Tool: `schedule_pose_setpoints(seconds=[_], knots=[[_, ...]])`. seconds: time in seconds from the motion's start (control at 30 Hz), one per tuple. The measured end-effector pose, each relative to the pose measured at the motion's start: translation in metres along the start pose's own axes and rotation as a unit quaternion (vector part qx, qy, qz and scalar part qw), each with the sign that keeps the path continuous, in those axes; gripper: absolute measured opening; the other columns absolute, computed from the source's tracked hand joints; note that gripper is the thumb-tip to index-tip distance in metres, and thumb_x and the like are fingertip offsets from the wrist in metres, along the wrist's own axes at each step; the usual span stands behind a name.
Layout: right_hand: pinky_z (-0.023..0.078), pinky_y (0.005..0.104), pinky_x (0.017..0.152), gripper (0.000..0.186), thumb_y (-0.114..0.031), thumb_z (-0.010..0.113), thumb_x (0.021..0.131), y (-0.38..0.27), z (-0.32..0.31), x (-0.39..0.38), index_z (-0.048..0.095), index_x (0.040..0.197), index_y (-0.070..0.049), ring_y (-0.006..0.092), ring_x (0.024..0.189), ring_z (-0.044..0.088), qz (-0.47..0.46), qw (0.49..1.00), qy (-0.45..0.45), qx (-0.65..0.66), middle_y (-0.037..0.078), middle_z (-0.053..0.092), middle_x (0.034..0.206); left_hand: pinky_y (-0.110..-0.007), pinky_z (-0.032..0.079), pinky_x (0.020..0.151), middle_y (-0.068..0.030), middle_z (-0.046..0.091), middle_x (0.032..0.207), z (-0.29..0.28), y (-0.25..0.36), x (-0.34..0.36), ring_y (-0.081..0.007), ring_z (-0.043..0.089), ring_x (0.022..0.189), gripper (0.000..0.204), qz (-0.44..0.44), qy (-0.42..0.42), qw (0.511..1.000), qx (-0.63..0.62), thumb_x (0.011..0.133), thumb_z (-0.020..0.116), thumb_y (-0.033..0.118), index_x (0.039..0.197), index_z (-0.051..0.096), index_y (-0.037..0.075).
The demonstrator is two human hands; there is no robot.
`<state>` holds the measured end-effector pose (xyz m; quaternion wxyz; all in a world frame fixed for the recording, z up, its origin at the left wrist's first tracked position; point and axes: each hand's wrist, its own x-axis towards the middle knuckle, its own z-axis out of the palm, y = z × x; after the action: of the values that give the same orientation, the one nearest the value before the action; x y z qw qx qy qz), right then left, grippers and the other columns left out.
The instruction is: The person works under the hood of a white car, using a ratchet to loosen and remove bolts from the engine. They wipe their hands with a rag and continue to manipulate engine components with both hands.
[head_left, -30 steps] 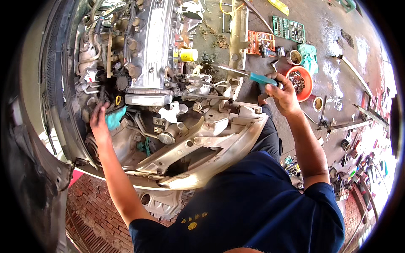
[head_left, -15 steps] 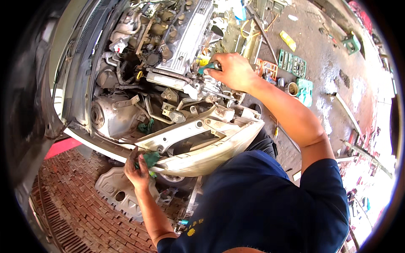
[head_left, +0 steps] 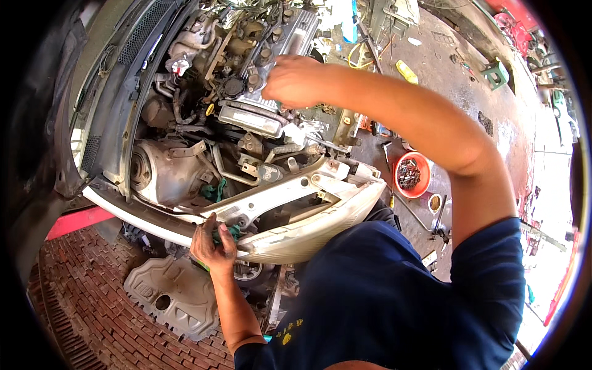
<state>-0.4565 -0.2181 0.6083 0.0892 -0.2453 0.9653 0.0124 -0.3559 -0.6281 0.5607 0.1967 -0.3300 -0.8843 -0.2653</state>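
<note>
My right hand is curled over the engine's long silver cover, round a teal-handled tool that is mostly hidden by it. My left hand grips a green cloth at the edge of the pale front bodywork, beside the headlight. Another green cloth lies lower in the engine bay, near the metal strut tower. A yellow loop stands beside the engine.
An orange bucket of metal parts stands on the workshop floor at right, with cans, tool cases, bars and a green stool. A grey plastic cover lies on bricks below. A dark raised panel borders the left.
My right hand has moved from over the floor leftward onto the engine with the tool. My left hand has dropped from inside the engine bay to the front edge with the cloth.
</note>
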Motion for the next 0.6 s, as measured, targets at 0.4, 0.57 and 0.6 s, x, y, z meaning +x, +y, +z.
schedule_pose_setpoints(seconds=[0.4,0.57,0.6], knots=[[0.058,0.0468,0.076,0.052,-0.047,0.063,0.106,0.008,-0.011,0.042,0.071,0.107,0.005,0.0303,0.079,0.069,0.355,0.832,-0.188,0.383,0.016,0.070,0.088,-0.042,0.053,0.063,-0.0193,0.072,0.084,-0.003,-0.007,-0.006,-0.0365,0.067,0.067,0.023,-0.008,-0.004,1.000,-0.015,0.093,0.067,0.008,0.109,0.073,-0.007],[0.060,0.0514,0.079,0.034,-0.035,0.069,0.099,0.023,-0.008,0.016,0.073,0.106,-0.003,0.0389,0.084,0.072,-0.046,0.996,-0.060,0.041,0.013,0.071,0.085,-0.042,0.051,0.059,-0.0175,0.071,0.081,0.003,-0.011,-0.005,-0.0343,0.064,0.062,0.024,-0.005,0.023,0.998,-0.051,0.090,0.069,0.012,0.108,0.075,-0.005],[0.060,0.0514,0.079,0.034,-0.035,0.069,0.099,0.020,-0.010,0.021,0.073,0.106,-0.003,0.0389,0.084,0.072,-0.052,0.996,-0.062,0.038,0.013,0.071,0.085,-0.042,0.051,0.059,-0.0175,0.071,0.081,0.001,-0.011,-0.006,-0.0343,0.064,0.062,0.024,-0.010,0.027,0.998,-0.049,0.090,0.069,0.012,0.108,0.075,-0.005]])
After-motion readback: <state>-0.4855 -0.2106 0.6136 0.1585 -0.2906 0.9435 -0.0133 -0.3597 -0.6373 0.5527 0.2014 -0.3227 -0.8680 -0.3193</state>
